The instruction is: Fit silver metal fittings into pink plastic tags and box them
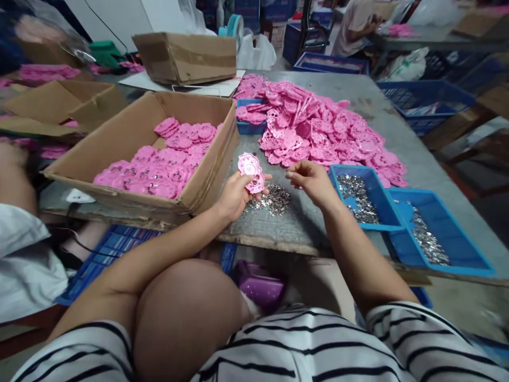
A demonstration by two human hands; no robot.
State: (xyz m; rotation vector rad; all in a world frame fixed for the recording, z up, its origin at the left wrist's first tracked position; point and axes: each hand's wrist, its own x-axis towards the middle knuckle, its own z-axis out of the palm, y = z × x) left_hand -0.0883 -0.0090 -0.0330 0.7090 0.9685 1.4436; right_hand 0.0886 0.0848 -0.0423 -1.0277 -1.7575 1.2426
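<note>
My left hand (235, 197) grips a flat pink plastic piece (251, 171) with cut-out holes, held tilted above the table edge. Just below it lies a loose heap of small shiny metal parts (274, 200) on the grey table. To the right of that heap, my right hand (312, 179) has thumb and fingertips pinched together; whatever is between them, if anything, is too small to make out. A blue tray (392, 218) of similar metal parts stands beside my right wrist. Behind both hands rises a big pile of pink pieces (318, 127).
At left stands an open cardboard box (131, 127) with stacked pink pieces inside. A second blue tray (465, 244) sits at the right edge. Another cardboard box (202, 61) is at the back. A co-worker's arm (14, 180) shows at far left; another person (352, 26) is beyond.
</note>
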